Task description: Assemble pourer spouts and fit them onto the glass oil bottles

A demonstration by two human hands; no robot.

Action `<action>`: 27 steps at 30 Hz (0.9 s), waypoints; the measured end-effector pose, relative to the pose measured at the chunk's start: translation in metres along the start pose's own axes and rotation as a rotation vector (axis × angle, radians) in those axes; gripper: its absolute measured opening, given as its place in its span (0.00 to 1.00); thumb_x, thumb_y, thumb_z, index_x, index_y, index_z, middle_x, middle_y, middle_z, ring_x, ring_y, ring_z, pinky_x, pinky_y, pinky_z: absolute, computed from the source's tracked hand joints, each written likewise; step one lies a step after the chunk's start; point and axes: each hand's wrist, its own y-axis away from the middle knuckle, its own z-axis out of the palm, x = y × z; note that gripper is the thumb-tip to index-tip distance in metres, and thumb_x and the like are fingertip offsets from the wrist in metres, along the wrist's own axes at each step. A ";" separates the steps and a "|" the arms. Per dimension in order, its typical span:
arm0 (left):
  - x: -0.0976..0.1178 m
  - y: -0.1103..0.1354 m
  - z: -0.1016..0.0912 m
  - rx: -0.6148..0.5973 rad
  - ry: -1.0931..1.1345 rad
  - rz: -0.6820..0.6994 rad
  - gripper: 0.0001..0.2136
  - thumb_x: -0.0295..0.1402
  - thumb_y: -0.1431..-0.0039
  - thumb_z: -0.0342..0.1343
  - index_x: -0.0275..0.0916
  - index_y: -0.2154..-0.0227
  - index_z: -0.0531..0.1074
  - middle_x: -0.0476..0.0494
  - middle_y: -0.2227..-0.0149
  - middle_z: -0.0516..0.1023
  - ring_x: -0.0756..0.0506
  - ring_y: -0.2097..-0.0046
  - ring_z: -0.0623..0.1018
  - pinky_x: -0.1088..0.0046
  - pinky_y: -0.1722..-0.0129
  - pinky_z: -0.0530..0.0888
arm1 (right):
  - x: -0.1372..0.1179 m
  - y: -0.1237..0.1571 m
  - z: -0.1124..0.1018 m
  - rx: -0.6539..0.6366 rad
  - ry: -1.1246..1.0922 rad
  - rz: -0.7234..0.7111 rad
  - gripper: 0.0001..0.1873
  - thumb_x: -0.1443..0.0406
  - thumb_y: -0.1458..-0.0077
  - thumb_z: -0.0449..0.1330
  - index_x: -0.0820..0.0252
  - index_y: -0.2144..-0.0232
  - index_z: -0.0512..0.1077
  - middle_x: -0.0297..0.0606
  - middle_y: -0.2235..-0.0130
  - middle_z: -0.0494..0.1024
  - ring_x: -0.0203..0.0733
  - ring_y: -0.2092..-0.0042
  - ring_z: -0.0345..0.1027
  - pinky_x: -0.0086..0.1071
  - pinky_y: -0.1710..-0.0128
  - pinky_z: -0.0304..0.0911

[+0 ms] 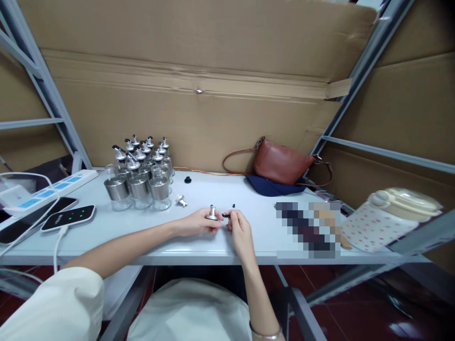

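My left hand (198, 222) rests on the white table (142, 237) with its fingers closed round a small silver metal cap (212, 213). Right beside it, my right hand (240, 229) pinches a small black part (226, 215) held close against the cap. Another silver cap (181, 201) lies loose on the table behind my left hand. A black round piece (187, 179) and a tiny black bit (233, 206) lie farther back. Several glass bottles with silver caps (142, 173) stand grouped at the back left.
A brown leather bag (280, 163) on blue cloth (270, 187) sits at the back right. A spotted lidded container (387, 220) stands far right. A power strip (53, 187), a black phone (31, 219) and a charging device (69, 218) lie at the left. Cardboard walls and metal shelf posts surround the table.
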 end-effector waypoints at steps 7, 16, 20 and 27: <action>-0.006 -0.007 -0.005 0.215 -0.103 0.108 0.15 0.32 0.55 0.62 0.35 0.66 0.63 0.54 0.77 0.69 0.54 0.76 0.69 0.75 0.71 0.64 | 0.002 -0.010 -0.007 -0.010 0.240 -0.067 0.15 0.57 0.45 0.48 0.59 0.73 0.69 0.35 0.76 0.72 0.39 0.74 0.64 0.30 0.71 0.56; -0.010 -0.011 -0.009 0.404 -0.159 0.194 0.12 0.24 0.54 0.55 0.38 0.69 0.57 0.53 0.68 0.66 0.56 0.76 0.72 0.75 0.71 0.68 | 0.027 -0.030 -0.039 0.103 0.806 -0.143 0.14 0.61 0.43 0.49 0.60 0.73 0.71 0.47 0.68 0.75 0.50 0.64 0.64 0.39 0.62 0.57; -0.010 -0.011 -0.007 0.413 -0.124 0.201 0.15 0.23 0.55 0.56 0.39 0.66 0.57 0.53 0.65 0.67 0.56 0.76 0.72 0.75 0.72 0.68 | 0.028 -0.026 -0.036 0.151 0.809 -0.211 0.12 0.68 0.46 0.49 0.63 0.67 0.73 0.50 0.61 0.71 0.52 0.59 0.61 0.42 0.58 0.58; -0.014 -0.013 -0.010 0.514 -0.098 0.233 0.21 0.21 0.57 0.55 0.42 0.62 0.53 0.53 0.63 0.65 0.57 0.76 0.71 0.76 0.73 0.69 | 0.020 -0.022 -0.040 -0.033 0.630 -0.255 0.18 0.77 0.52 0.43 0.60 0.74 0.71 0.43 0.68 0.75 0.47 0.61 0.65 0.38 0.58 0.60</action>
